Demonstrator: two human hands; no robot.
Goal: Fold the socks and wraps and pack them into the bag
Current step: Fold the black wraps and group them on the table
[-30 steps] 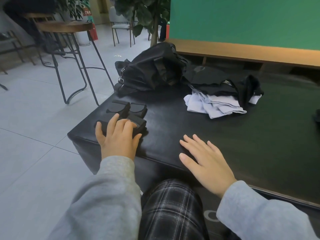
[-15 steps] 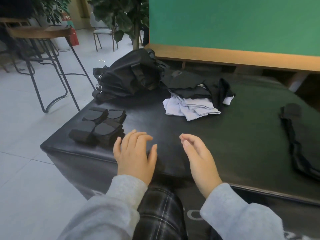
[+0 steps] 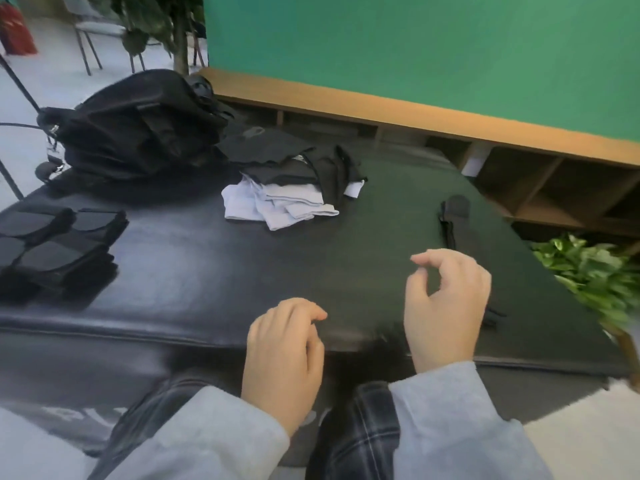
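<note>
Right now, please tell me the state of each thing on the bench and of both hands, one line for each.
Bag: on the bench's far left, slumped; opening not visible.
Folded black wraps: stacked at the left edge.
Clothes pile: loose, black pieces over pale ones.
Long black wrap: laid out flat, unfolded.
Left hand: loosely curled, holding nothing.
Right hand: raised, fingers curled, holding nothing.

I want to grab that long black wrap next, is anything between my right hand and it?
Nothing visible. The right hand hovers over the bare black table with the unfolded wrap just beyond its fingers.
</note>
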